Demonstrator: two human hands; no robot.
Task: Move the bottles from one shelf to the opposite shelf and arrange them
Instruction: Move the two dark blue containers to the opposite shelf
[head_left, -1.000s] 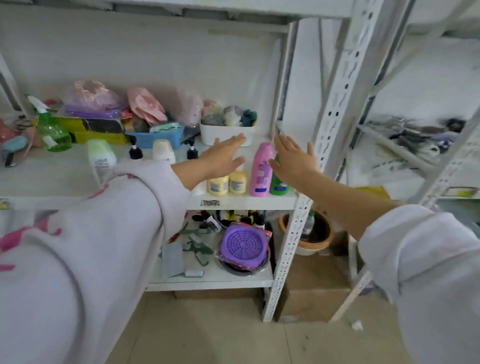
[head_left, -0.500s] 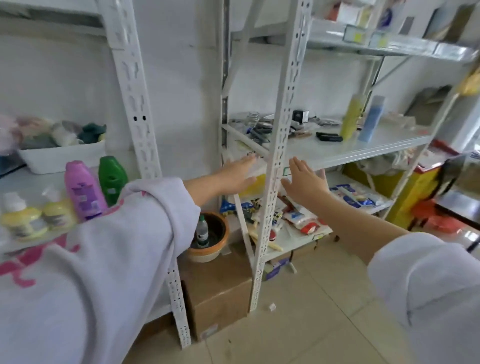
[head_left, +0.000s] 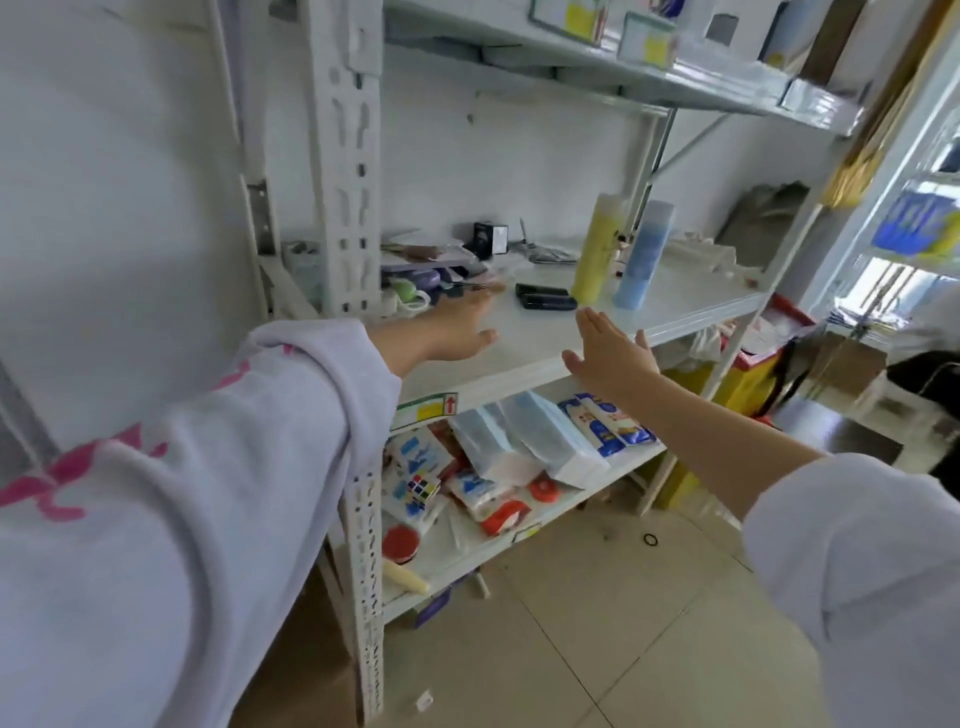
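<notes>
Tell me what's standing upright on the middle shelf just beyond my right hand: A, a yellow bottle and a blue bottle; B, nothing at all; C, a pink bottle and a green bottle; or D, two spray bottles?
A: a yellow bottle and a blue bottle stand upright side by side on the middle shelf, past the open, empty right hand.
</notes>
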